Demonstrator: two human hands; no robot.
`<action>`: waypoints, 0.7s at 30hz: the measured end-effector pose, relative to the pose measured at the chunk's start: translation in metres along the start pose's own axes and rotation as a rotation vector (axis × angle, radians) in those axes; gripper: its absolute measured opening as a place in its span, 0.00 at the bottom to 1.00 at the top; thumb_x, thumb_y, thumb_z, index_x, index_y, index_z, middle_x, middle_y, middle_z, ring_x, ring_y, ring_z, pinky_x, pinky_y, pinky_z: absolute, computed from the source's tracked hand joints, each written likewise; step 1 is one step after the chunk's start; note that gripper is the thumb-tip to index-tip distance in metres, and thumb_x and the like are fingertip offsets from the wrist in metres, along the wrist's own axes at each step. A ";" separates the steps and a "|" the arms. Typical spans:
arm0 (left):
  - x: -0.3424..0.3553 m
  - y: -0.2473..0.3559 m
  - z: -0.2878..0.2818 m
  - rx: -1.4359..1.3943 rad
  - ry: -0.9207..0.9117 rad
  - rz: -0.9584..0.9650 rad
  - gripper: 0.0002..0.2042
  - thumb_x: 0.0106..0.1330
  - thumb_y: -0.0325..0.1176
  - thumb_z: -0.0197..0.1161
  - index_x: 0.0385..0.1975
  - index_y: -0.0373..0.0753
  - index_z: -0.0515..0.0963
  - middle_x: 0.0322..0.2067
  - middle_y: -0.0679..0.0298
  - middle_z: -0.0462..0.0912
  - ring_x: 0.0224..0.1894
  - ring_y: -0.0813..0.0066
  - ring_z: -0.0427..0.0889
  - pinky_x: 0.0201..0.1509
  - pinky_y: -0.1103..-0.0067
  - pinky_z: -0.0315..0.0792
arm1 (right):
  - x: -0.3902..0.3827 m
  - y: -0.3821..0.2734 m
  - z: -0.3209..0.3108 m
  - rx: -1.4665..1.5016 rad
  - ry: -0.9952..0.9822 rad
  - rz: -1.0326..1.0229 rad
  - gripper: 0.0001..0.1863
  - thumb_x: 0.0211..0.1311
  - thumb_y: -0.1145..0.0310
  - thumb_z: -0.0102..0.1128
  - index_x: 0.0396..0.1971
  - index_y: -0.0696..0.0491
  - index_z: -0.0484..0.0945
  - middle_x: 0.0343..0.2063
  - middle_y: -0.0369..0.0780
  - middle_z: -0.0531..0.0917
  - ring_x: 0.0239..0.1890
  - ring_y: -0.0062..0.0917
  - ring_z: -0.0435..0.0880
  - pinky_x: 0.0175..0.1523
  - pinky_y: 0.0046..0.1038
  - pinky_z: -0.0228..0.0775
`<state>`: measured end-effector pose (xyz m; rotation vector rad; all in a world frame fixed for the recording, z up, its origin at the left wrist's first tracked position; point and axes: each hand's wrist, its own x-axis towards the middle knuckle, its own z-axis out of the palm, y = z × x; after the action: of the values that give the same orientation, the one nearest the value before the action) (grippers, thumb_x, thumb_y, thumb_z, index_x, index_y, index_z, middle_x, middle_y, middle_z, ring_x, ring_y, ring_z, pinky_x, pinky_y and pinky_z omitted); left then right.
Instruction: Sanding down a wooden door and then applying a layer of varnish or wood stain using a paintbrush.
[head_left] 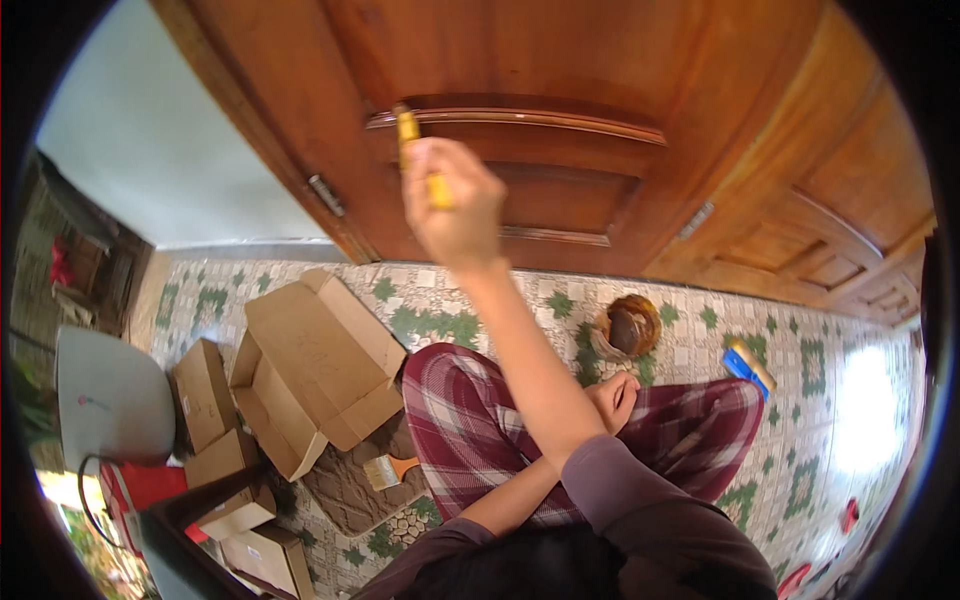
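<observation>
My right hand [455,195] is raised to the wooden door [570,195], its fingers closed round a yellow-handled brush [408,125]. The small dark tip of the brush is at the left end of a glossy raised moulding [530,118]. Whether it touches the wood I cannot tell. My left hand [613,400] rests on my lap beneath the right arm, fingers loosely curled with nothing seen in them. Just beyond it on the floor stands a round tub [655,325] with brown stains and dark brown contents.
A blue and yellow brush [748,368] lies right of my knee. On a brown mat [350,490] at my left is an orange-handled paintbrush [385,472]. Opened cardboard boxes [315,350] and a grey chair [115,395] stand farther left. Metal hinges [326,195] line the door.
</observation>
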<state>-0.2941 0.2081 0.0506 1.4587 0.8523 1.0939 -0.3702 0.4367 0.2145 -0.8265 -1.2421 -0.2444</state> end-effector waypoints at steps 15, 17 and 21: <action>-0.003 -0.041 -0.005 -0.749 -0.239 -0.274 0.07 0.67 0.29 0.58 0.38 0.31 0.76 0.30 0.67 0.80 0.36 0.87 0.74 0.39 0.80 0.72 | 0.064 -0.032 -0.103 -0.555 0.076 0.377 0.20 0.70 0.60 0.52 0.31 0.65 0.81 0.22 0.43 0.82 0.17 0.23 0.81 0.23 0.22 0.73; -0.002 -0.054 -0.002 -0.529 -0.162 -0.118 0.09 0.68 0.28 0.56 0.43 0.31 0.75 0.37 0.65 0.81 0.40 0.84 0.76 0.44 0.79 0.73 | 0.062 -0.024 -0.064 -0.681 -0.025 0.120 0.19 0.67 0.61 0.54 0.25 0.62 0.79 0.21 0.45 0.78 0.23 0.34 0.79 0.26 0.33 0.69; -0.016 -0.049 -0.001 -1.084 -0.018 -0.428 0.14 0.69 0.30 0.57 0.50 0.32 0.73 0.45 0.64 0.80 0.45 0.82 0.76 0.47 0.79 0.72 | 0.037 -0.022 0.013 -0.700 -0.186 -0.276 0.16 0.65 0.67 0.55 0.17 0.55 0.70 0.21 0.40 0.75 0.16 0.36 0.74 0.21 0.35 0.68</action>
<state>-0.2975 0.2021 -0.0003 0.3558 0.3844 0.9523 -0.3799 0.4404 0.2583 -1.2932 -1.4652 -0.8760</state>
